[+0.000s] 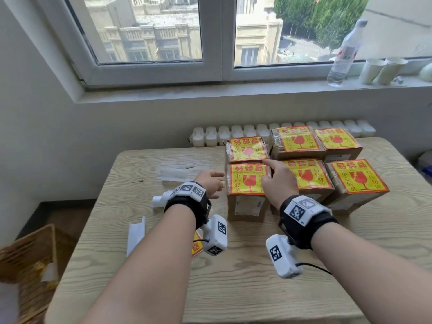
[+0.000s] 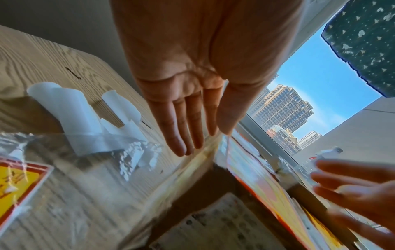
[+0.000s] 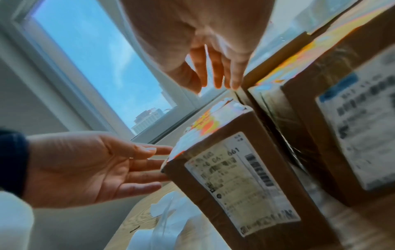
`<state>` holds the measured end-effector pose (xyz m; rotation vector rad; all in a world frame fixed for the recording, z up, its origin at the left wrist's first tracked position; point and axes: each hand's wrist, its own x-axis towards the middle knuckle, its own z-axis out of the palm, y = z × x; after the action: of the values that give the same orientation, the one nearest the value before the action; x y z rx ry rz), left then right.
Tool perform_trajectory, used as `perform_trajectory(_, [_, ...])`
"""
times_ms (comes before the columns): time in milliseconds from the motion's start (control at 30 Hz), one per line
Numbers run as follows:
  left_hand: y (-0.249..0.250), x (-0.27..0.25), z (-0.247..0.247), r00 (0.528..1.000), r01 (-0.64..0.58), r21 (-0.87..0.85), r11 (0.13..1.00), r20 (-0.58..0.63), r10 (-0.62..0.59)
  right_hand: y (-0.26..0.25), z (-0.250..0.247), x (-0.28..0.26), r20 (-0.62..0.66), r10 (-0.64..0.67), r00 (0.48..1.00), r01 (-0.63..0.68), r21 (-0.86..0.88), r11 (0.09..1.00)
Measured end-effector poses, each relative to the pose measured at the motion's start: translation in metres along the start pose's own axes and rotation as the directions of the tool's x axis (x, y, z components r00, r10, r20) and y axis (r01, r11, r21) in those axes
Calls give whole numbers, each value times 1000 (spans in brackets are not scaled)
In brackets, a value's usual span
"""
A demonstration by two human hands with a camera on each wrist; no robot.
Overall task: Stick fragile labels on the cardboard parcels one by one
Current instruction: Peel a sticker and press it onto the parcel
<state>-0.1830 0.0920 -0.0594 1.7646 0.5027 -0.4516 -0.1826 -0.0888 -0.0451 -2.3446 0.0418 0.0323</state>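
Observation:
Several cardboard parcels stand grouped on the wooden table (image 1: pixel 233 288), each topped with a yellow-and-red fragile label. The nearest left parcel (image 1: pixel 246 205) carries its label (image 1: pixel 245 178) on top. My left hand (image 1: pixel 214 185) is open beside that parcel's left side, fingers straight, holding nothing. My right hand (image 1: pixel 275 178) hovers open over the parcel's right top edge, fingers spread. In the right wrist view the parcel (image 3: pixel 235 177) shows its shipping slip, with the left hand (image 3: pixel 96 169) beside it. In the left wrist view the left hand's fingers (image 2: pixel 181 128) point at the parcel's edge (image 2: pixel 245 169).
White peeled backing papers (image 1: pixel 135 235) lie on the table's left part. A bag of unused labels (image 2: pixel 21 182) lies near the left wrist. A bottle (image 1: pixel 343 54) and paper cups (image 1: pixel 381 71) stand on the windowsill. A wicker basket (image 1: pixel 30 260) sits left of the table.

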Motion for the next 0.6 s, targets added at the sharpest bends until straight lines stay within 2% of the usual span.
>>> perform_trajectory(33, [-1, -1, -6, 1000, -1, 15, 1000, -27, 2, -5, -1, -2, -53, -64, 997, 65, 19, 998])
perform_trajectory(100, [-7, -6, -20, 997, 2, 28, 1000, -77, 0, -15, 1, -7, -55, -141, 988, 145, 76, 987])
perform_trajectory(200, [-26, -8, -43, 988, 39, 48, 998, -153, -32, -24, 12, -16, 93, -141, 986, 126, 145, 981])
perform_trajectory(300, [-51, -11, -57, 977, 83, 84, 993, -202, -64, -20, 35, -25, 240, -53, 969, 6, 192, 981])
perform_trajectory(400, [-78, -12, -66, 971, 127, 118, 985, -216, -100, -7, 64, -31, 363, 84, 928, -140, 131, 981])
perform_trajectory(533, [-108, -8, -72, 968, 180, 142, 973, -202, -149, 16, 96, -39, 487, 274, 829, -309, -8, 951])
perform_trajectory(600, [-118, -3, -73, 972, 177, 142, 974, -183, -150, 25, 108, -41, 550, 322, 771, -331, -87, 940])
